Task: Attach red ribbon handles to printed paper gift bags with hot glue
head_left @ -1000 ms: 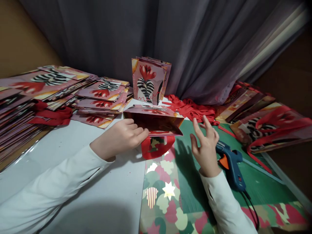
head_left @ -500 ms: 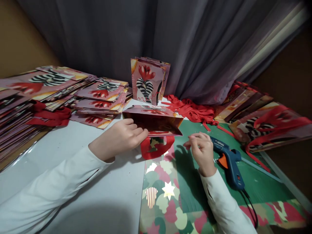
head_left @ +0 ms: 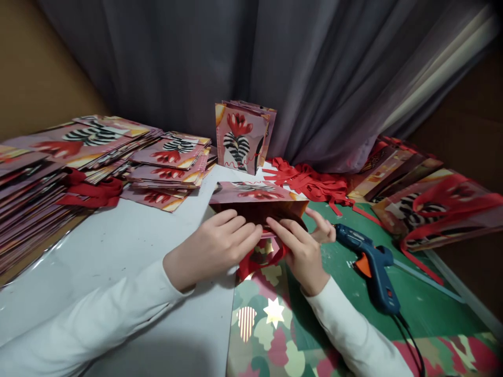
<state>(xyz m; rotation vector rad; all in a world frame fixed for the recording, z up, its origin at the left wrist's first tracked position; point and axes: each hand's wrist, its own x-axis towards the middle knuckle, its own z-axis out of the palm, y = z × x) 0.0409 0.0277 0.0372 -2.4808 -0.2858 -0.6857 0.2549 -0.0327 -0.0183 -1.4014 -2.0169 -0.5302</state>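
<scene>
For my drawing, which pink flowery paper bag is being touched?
The central pink bag, its dark mouth facing us: left hand and right hand both touch it. Bags behind, left and right are untouched.

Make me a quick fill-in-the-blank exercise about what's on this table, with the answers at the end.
1. The left hand and right hand touch an open bag whose handle is ____.
2. The glue gun has a trigger coloured ____.
3. The glue gun lies on a surface coloured ____.
4. As the wearer sees it, the heap of red ribbons lies to the ____ of the standing bags.

Missing words: red; orange; green; right.
</scene>
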